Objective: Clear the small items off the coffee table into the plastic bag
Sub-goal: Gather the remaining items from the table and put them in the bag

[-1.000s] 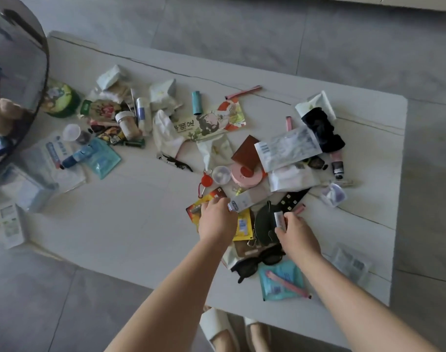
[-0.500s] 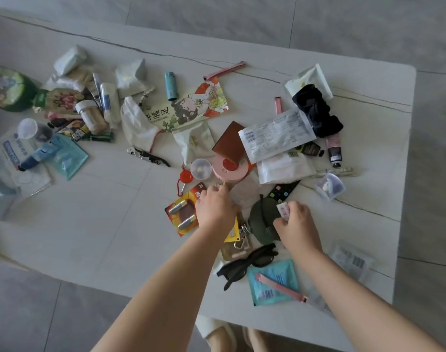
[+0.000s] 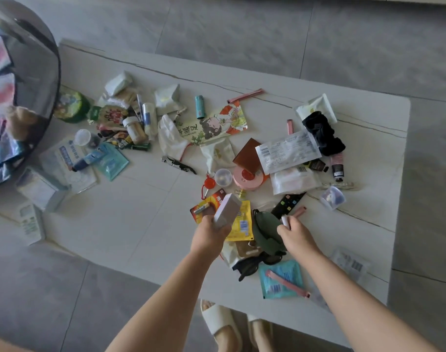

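Observation:
A white coffee table (image 3: 130,219) carries a wide scatter of small items. My left hand (image 3: 211,233) grips a small white box (image 3: 228,209), lifted a little above a red and yellow packet (image 3: 204,208). My right hand (image 3: 296,233) pinches a small white and pink tube (image 3: 286,221) just above a dark green pouch (image 3: 265,231). Black sunglasses (image 3: 255,264) and a teal sachet (image 3: 280,279) lie below my hands. A dark see-through plastic bag (image 3: 21,97) with things inside sits at the far left edge.
A pink round case (image 3: 248,177), a black scrunchie (image 3: 322,134), white sachets (image 3: 286,151) and a black remote (image 3: 288,201) lie to the right. Bottles, tissue packs and a green tin (image 3: 70,107) crowd the left. Grey floor tiles surround the table; white slippers (image 3: 221,323) show below.
My left hand has picked the white box up off the pile and lifted it. My right hand has taken the small tube and raised it slightly. The camera view shifted.

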A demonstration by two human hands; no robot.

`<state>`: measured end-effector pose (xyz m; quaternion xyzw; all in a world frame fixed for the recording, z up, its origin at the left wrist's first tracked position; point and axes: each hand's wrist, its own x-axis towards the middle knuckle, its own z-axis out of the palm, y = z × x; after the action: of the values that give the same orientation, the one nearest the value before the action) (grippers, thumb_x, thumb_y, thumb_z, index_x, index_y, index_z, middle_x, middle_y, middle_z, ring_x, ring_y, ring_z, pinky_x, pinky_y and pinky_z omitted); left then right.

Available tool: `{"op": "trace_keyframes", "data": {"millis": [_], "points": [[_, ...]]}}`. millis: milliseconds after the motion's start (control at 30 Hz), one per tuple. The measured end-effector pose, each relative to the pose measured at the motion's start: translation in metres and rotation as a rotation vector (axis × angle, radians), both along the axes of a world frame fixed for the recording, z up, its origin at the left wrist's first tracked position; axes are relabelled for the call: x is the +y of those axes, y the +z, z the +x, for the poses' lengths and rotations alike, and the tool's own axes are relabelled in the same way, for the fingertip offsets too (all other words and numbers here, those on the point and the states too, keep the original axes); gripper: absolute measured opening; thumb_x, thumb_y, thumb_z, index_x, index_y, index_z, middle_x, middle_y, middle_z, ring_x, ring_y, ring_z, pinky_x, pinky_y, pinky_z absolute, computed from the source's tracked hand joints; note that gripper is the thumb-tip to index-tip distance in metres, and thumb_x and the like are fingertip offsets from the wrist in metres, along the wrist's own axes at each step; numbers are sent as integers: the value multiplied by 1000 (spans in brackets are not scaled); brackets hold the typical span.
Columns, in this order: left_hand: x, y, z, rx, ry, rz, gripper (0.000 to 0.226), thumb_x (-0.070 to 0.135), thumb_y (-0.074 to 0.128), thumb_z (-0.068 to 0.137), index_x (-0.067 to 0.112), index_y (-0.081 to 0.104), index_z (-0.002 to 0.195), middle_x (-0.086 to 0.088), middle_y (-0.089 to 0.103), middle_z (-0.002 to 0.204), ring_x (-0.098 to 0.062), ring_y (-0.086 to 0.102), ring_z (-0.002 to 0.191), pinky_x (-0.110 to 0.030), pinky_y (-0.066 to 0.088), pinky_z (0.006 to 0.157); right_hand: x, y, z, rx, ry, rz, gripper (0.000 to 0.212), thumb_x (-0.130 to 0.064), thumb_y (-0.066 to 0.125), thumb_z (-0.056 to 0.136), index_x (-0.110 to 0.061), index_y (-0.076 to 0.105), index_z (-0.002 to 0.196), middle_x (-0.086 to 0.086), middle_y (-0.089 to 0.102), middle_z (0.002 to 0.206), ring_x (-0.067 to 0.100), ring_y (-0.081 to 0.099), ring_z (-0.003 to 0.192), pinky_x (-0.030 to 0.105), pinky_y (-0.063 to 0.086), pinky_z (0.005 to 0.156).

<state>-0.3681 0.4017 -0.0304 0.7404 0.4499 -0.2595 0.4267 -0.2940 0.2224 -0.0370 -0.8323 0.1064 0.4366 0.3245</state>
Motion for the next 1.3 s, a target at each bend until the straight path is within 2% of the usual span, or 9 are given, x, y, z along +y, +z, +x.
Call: {"op": "trace_keyframes", "data": {"millis": [233,400,500,567,700,900,1067,1200,1300], "points": [[24,67,-56,-22,256,-18,37,27,60,89,10,50,120,-6,58,100,-16,54,77,-21,42,54,38,66,-16,-11,148,95,11,-21,53,87,-12,50,95,1,51,81,12,48,70,25,36,54],[45,132,-100,-164,650,-127,38,20,65,87,3,51,117,-12,62,84,-19,59,68,-32,54,66,87,126,-40,-3,240,314,26,-20,70,83,-8,57,101,12,62,94,13,56,81,22,44,65],[60,171,-135,-276,879,-175,31,16,67,86,3,52,110,-9,62,80,-19,64,66,-31,56,63,123,160,-61,19,306,410,24,-12,74,80,-8,61,100,14,66,97,17,60,80,20,49,60],[71,193,-162,-329,976,-184,31,16,68,86,1,54,109,-12,62,82,-19,64,65,-31,55,62,148,180,-78,83,338,455,25,-10,72,81,-10,59,103,13,64,100,21,62,85,23,52,55],[98,228,-221,-409,1101,-141,28,15,65,86,-3,60,106,-12,60,78,-21,61,66,-35,54,68,200,216,-120,153,445,493,24,-14,68,85,-16,57,107,8,64,103,28,63,95,41,59,65],[137,259,-325,-495,1386,-101,23,12,61,88,-1,56,107,-11,57,79,-19,61,58,-27,47,53,285,252,-214,156,687,491,8,-9,56,89,-17,56,90,9,61,92,23,60,81,34,54,62],[170,268,-418,-520,1574,-48,5,4,49,89,9,50,87,-13,55,79,-19,61,53,-27,46,54,355,261,-314,184,831,472,8,-11,49,89,-17,54,88,11,57,88,26,56,81,36,47,67],[197,268,-487,-514,1678,-41,7,4,42,91,6,49,89,-12,51,76,-22,61,58,-27,47,55,399,266,-396,245,823,473,15,-18,43,93,-16,50,80,7,52,81,23,54,71,24,49,51],[217,271,-533,-558,1762,-38,12,2,38,92,6,46,84,-10,45,68,-23,59,58,-25,45,52,425,273,-452,349,801,506,17,-30,46,92,-17,53,85,7,58,82,22,58,68,23,47,42]]}}
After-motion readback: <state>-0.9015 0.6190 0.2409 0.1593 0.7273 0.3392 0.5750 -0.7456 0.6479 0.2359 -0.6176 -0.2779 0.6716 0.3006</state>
